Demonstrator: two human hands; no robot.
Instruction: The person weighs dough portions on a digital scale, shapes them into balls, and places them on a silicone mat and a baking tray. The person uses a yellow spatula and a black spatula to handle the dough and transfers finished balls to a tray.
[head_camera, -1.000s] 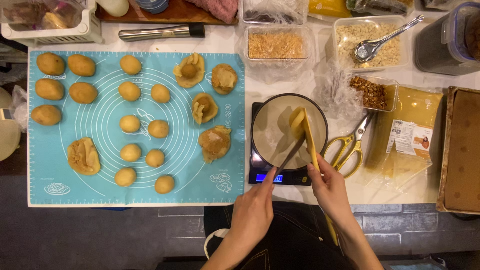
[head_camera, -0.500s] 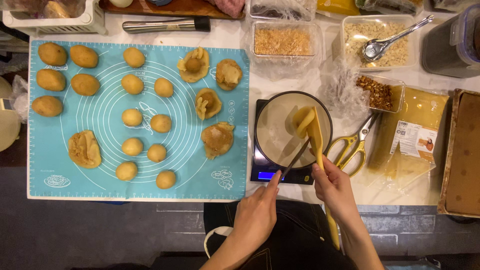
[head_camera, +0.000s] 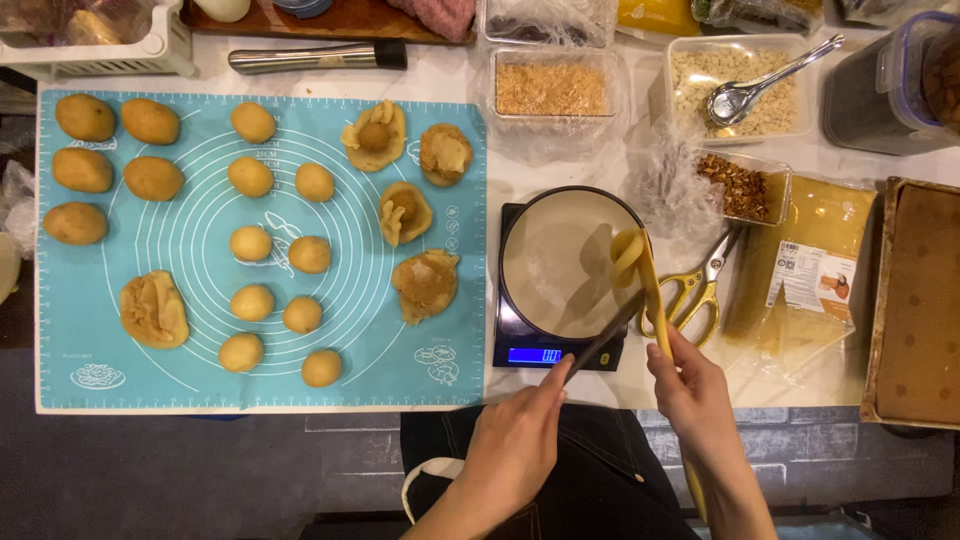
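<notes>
Right over the bowl (head_camera: 560, 262), a soft yellow lump of paste (head_camera: 627, 250) sat on the end of a yellow spatula (head_camera: 655, 300). The lump hung just inside the bowl's right rim. The right hand (head_camera: 697, 395) was closed around the spatula's handle. The left hand (head_camera: 520, 440) pinched a thin dark stick (head_camera: 605, 335), and its tip reached up to the spatula near the lump.

The bowl stood on a small black kitchen scale (head_camera: 545, 352) with a lit blue screen. The scale sat close to the front edge of the white table (head_camera: 600, 392), and both hands came in over that edge.

Yellow scissors (head_camera: 700, 290) lay just right of the bowl, almost touching the spatula. Beside them lay a clear bag of yellow paste (head_camera: 800, 270), and a brown tray (head_camera: 915, 300) filled the far right side. That side was crowded.

Just left of the scale lay a blue baking mat (head_camera: 200, 240) with round dough balls (head_camera: 250, 245) and opened dough pieces (head_camera: 425, 285) on it. The mat's right edge ran right beside the scale. Some bare blue showed along its bottom edge.

Behind the bowl stood tubs of crumbs (head_camera: 550, 90) and chopped nuts (head_camera: 745, 185), and one tub held a metal spoon (head_camera: 760, 85).
</notes>
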